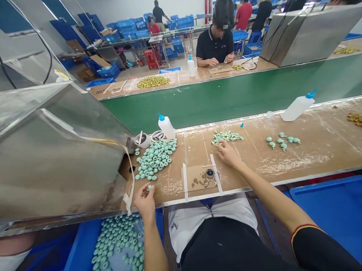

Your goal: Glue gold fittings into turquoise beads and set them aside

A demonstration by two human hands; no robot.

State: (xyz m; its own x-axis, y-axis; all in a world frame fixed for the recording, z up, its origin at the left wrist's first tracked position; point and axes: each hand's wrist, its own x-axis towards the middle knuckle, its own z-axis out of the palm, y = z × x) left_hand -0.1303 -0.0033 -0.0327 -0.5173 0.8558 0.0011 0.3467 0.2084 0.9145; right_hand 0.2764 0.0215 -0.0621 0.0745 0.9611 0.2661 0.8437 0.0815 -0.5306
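Pale green piece (pixel 149 187), apparently rounded.

Includes green piece (pixel 149 187), partly covered by the left hand (pixel 146 203); small pieces (pixel 229 136), too tiny to make out singly, with any hold on them by the right hand (pixel 229 154) unclear; blue bin (pixel 79 253), blue tray (pixel 336 200), metal housing (pixel 65 164) and brown heap (pixel 361 120), cut off at the view's edges.

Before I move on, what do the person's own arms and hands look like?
The left hand and right hand are ungloved, no watch visible. The right sleeve is short, black, edged in red and yellow; the left sleeve is out of view.
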